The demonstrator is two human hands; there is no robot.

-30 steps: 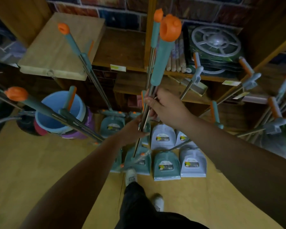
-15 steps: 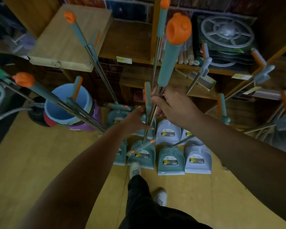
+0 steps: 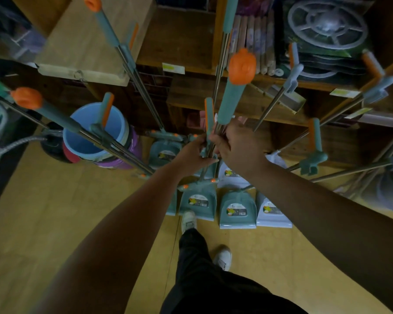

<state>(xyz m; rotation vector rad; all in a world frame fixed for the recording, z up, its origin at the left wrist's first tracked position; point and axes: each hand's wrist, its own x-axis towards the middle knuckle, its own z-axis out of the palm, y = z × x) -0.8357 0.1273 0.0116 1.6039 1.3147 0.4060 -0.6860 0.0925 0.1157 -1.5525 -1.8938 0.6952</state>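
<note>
Gripping the teal-handled broom pole (image 3: pixel 228 103) upright above the dustpan row (image 3: pixel 237 209): right hand (image 3: pixel 238 148) curled round its steel shaft, left hand (image 3: pixel 194 155) clasping just beneath. Risk: a sideways swing could strike the neighbouring poles (image 3: pixel 132 66) leaning over that row and topple them

No words or numbers can be read here.
Each of the dustpans (image 3: pixel 237 200) on the floor has a round sticker (image 3: pixel 236 210), but its letters are too small and blurry to read. Little paper tags (image 3: pixel 173 68) sit on the front edge of the shelf (image 3: pixel 197 71), and their writing is too faint to make out.
</note>
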